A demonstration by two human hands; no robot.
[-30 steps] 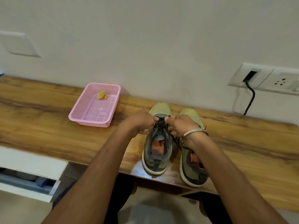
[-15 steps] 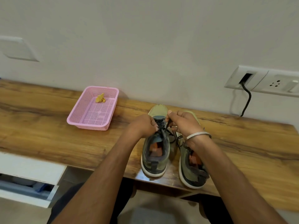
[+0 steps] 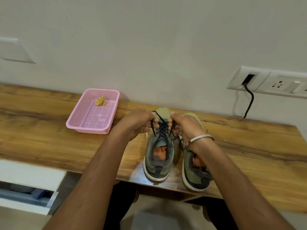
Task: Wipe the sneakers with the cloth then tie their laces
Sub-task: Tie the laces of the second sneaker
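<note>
Two olive-green sneakers with white soles stand side by side, toes to the wall, on the wooden tabletop [image 3: 49,146]. Over the left sneaker [image 3: 158,156] my left hand [image 3: 138,124] and my right hand [image 3: 186,126] each pinch a strand of its dark laces [image 3: 162,128], pulled up into a loop above the tongue. My right forearm covers part of the right sneaker [image 3: 196,173]. A small yellow cloth [image 3: 100,101] lies crumpled inside the pink basket [image 3: 93,128].
The pink basket sits left of the sneakers near the wall. A socket plate [image 3: 269,83] with a black cable [image 3: 249,103] hangs at the right. A white open drawer [image 3: 28,193] juts out below the table's left front.
My hands have drawn slightly apart and lifted the laces of the left sneaker, so a loop now stands above the tongue. The sneakers have stayed in place.
</note>
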